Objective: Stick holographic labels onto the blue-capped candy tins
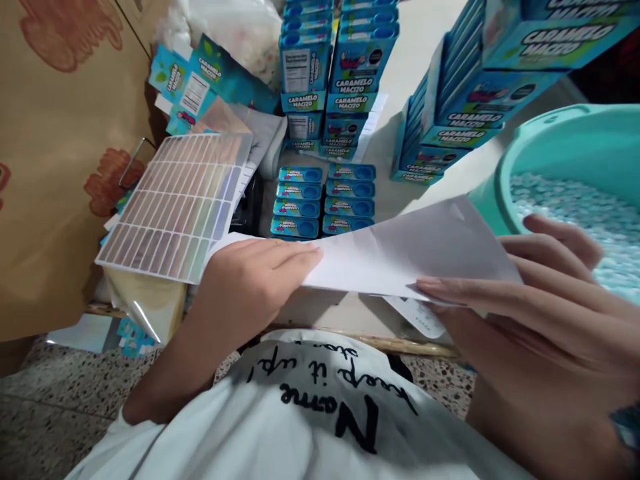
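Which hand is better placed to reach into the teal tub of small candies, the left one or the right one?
Probably the right hand: it holds the white sheet right beside the teal tub. The left hand rests on the sheet's other end, nearer the sticker sheet.

My one camera sits on my head, looking forward and steeply down, close above my left grip [255, 277] and right grip [530, 300], table [430, 60] beyond them.
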Tool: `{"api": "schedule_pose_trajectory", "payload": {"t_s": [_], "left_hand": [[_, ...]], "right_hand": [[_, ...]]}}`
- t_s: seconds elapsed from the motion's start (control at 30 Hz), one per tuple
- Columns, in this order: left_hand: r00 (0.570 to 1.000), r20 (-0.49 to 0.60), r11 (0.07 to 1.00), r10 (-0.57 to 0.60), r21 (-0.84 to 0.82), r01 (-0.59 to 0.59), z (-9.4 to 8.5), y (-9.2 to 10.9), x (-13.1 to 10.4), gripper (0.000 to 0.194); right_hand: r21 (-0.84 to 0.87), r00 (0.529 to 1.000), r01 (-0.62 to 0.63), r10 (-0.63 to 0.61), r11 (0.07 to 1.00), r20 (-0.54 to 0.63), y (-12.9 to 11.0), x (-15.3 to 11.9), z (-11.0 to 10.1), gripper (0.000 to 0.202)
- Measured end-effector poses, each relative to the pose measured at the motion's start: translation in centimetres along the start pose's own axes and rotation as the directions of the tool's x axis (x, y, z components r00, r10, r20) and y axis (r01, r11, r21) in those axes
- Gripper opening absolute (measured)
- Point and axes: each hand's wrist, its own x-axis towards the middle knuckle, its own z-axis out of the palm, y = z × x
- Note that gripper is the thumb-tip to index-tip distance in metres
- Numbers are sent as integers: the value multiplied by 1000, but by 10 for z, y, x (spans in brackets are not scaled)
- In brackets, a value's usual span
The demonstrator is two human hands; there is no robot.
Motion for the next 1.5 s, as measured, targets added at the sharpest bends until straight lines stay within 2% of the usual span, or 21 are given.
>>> {"api": "schedule_pose_trajectory", "payload": {"t_s": [0.07,0.13,0.2,0.23,0.3,0.4,0.47,0.57,0.67,0.8,0.93,1.07,1.13,1.23,1.37,1.5], "left_hand": [[1000,-16,998,-27,63,28,-3,-5,-2,27],[1000,12,994,-26,111,25,-5,-8,-2,30],[997,75,992,-8,125,-1,-5,-8,3,35],[994,105,993,1,115,-13,-4,-7,7,36],[990,143,998,15,66,-25,-3,-2,16,32],[981,193,997,10,-71,4,-4,2,28,25],[973,229,980,-25,-188,69,-7,2,32,23],[952,292,911,-93,-361,199,-11,-4,31,22],[924,355,807,-140,-500,315,-9,-11,26,29],[890,413,720,-192,-557,414,-3,-17,21,40],[882,422,744,-210,-516,424,-3,-18,18,39],[916,364,874,-166,-376,308,-6,-14,12,32],[931,322,903,-174,-326,281,-6,-11,9,29],[933,299,874,-201,-375,309,-5,-9,6,29],[922,317,804,-222,-475,357,-3,-9,4,29],[891,348,761,-292,-480,437,3,-10,1,38]], "right_hand": [[44,997,31,-28,999,-74,5,-2,4,18],[33,996,1,2,999,-88,11,0,8,11],[-120,995,-42,30,992,-98,13,7,12,5],[-223,993,-38,13,974,-115,10,12,15,13],[-344,994,61,-89,937,-66,1,21,20,26],[-187,960,272,-252,944,125,-17,32,31,30],[-97,948,290,-272,952,165,-24,35,37,29],[-83,963,261,-255,962,84,-24,35,45,19],[-37,957,287,-288,957,-28,-19,33,52,16],[54,942,318,-309,947,-132,-14,30,61,16],[121,948,313,-303,942,-96,-13,31,66,18],[125,970,238,-243,963,30,-14,35,67,19],[134,969,227,-237,965,64,-15,35,67,18],[153,965,258,-262,954,6,-16,34,68,15],[87,938,341,-332,936,-100,-14,30,75,17],[32,900,402,-389,915,-197,-12,26,85,18]]}}
